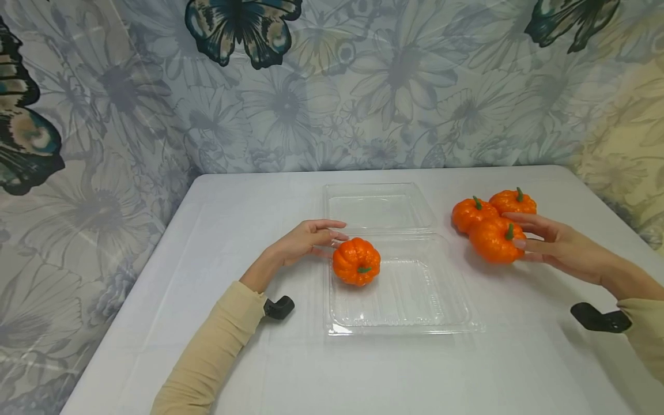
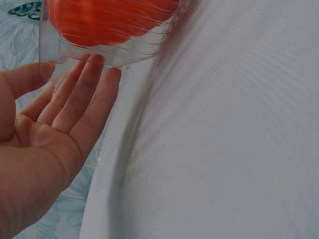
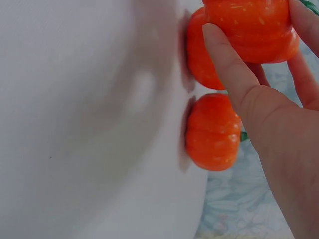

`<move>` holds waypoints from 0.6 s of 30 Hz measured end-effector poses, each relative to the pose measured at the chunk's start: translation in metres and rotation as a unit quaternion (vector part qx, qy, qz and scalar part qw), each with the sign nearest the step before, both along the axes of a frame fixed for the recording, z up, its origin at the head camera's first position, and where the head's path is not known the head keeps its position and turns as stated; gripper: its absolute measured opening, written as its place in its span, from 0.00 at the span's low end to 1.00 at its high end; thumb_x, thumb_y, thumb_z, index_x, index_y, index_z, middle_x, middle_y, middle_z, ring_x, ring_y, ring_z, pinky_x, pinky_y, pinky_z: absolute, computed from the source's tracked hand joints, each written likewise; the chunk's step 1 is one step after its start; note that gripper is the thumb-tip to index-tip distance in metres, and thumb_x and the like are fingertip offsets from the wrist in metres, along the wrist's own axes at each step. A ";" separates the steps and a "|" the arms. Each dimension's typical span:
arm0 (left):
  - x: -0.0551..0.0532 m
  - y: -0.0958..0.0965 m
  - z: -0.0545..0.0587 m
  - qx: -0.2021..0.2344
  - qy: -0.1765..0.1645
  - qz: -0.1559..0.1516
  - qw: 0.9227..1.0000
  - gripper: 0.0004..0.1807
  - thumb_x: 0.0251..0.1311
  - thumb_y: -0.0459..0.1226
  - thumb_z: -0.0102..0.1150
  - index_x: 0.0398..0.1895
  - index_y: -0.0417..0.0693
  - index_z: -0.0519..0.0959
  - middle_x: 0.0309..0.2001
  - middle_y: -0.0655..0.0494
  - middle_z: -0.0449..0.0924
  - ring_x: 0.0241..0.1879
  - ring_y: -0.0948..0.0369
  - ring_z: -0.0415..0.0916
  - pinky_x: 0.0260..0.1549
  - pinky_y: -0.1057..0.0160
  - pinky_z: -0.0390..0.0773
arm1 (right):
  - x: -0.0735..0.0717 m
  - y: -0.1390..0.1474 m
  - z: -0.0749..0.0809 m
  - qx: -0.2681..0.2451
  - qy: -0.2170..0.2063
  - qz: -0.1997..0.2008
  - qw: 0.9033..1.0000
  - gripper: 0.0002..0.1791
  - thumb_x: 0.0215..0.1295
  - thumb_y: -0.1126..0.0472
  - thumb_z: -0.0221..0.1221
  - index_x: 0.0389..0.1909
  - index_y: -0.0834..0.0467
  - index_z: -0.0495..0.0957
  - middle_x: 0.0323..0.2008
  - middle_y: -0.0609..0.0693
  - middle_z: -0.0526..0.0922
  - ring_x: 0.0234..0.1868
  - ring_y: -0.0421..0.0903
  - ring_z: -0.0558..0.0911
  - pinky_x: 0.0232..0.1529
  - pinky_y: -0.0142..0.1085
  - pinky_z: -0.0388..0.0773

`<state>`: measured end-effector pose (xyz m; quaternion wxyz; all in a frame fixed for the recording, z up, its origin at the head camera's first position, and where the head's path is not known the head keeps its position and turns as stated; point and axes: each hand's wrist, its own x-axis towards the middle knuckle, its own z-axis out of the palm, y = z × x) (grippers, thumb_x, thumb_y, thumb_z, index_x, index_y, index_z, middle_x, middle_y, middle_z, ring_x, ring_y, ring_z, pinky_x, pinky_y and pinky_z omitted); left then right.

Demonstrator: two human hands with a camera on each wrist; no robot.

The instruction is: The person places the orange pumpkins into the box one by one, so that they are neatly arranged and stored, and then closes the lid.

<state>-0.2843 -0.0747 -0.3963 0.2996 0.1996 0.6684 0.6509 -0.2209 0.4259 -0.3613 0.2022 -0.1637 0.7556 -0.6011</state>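
A small orange pumpkin [image 1: 355, 261] with a green stem sits at the left side of a clear plastic clamshell container [image 1: 394, 325], whose lid [image 1: 378, 210] lies opened out behind the base. My left hand [image 1: 314, 239] is at the container's left edge; in the left wrist view its fingers [image 2: 82, 102] are nearly straight and touch the clear wall below the pumpkin. To the right, my right hand [image 1: 562, 245] holds another pumpkin [image 1: 494, 241] between thumb and fingers, raised off the table. Two more pumpkins, a left one [image 1: 471, 212] and a right one [image 1: 512, 202], stand just behind it.
White cloth covers the table [image 1: 249, 213]. Behind and to the left hangs a floral backdrop [image 1: 290, 115] with butterfly prints. A black wrist mount [image 1: 279, 308] sticks out at the left cuff, and a similar mount [image 1: 600, 318] at the right one.
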 end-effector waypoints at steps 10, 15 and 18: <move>0.000 0.000 0.002 0.004 -0.007 0.002 1.000 0.24 0.70 0.31 0.45 0.68 0.35 0.62 0.59 0.40 0.72 0.55 0.49 0.72 0.50 0.52 0.76 | -0.002 -0.007 0.010 -0.078 0.015 0.035 0.996 0.33 0.71 0.78 0.39 0.73 0.52 0.55 0.63 0.37 0.61 0.57 0.36 0.73 0.48 0.35 0.77; 0.000 0.000 0.001 0.005 -0.007 0.003 1.000 0.24 0.70 0.31 0.45 0.67 0.35 0.63 0.59 0.40 0.73 0.55 0.49 0.73 0.50 0.52 0.76 | 0.000 -0.017 0.017 -0.042 0.034 0.015 0.998 0.33 0.70 0.78 0.41 0.73 0.50 0.56 0.62 0.39 0.61 0.56 0.35 0.73 0.47 0.33 0.78; 0.001 0.000 0.001 0.005 -0.005 0.003 1.000 0.24 0.70 0.31 0.45 0.68 0.34 0.62 0.59 0.40 0.72 0.55 0.49 0.73 0.50 0.52 0.76 | 0.001 -0.025 0.022 -0.028 0.041 0.010 0.999 0.33 0.70 0.77 0.41 0.72 0.51 0.56 0.62 0.42 0.62 0.54 0.36 0.73 0.47 0.33 0.78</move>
